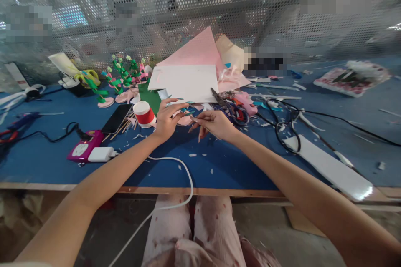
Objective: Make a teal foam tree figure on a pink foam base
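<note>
My left hand (167,120) is above the blue table, its fingers pinched around a small teal strip (189,113); what exactly the strip is cannot be made out. Close to its right, my right hand (216,124) has thumb and forefinger pressed together near the same strip, the other fingers curled below. Whatever lies in that pinch is too small to tell. A pale pink disc (184,120) shows partly behind the fingers. Left of my left hand stands a red-and-white roll (144,114). Dark-bladed scissors (224,101) and a pink glue gun (246,103) lie beyond my right hand.
White board (188,81) and pink sheet (197,50) lie behind. Green paper plants (120,76) stand back left, near a phone (117,118). A purple power socket (84,147) and a white cable (184,167) are in front. Black cable (332,116) and a white strip (335,167) lie right.
</note>
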A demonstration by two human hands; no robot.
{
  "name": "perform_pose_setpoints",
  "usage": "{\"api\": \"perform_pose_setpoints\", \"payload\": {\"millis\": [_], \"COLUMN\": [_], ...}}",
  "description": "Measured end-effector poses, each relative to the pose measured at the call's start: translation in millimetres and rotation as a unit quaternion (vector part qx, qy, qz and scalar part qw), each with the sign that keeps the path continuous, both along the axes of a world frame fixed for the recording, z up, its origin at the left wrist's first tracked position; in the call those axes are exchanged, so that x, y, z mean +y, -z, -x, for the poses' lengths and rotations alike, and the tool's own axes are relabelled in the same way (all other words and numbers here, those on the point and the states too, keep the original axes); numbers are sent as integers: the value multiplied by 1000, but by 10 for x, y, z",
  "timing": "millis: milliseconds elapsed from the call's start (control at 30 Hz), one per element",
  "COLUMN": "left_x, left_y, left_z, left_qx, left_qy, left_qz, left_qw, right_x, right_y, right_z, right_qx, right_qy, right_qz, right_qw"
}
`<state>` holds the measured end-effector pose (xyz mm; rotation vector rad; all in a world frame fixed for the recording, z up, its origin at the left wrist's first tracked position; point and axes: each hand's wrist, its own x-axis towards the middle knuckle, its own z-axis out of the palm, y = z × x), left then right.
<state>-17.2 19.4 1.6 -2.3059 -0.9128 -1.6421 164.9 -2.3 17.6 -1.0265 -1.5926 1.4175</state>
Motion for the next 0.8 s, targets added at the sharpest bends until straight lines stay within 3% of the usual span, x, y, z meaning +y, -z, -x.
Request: {"api": "perform_pose_setpoints", "payload": {"millis": [500, 800], "left_x": [20, 32], "left_y": [33, 12], "left_z": [17, 16], "left_qx": [12, 24], "left_qy": [5, 17], "left_qz": [72, 44], "left_qw": [997, 999], "right_x": [14, 23], "right_y": [27, 41], "right_z": [-14, -16], "right_qx": [-9, 4], "right_qy": [-5, 2], "right_qz": [-4, 0], "right_qw": [1000, 1000]}}
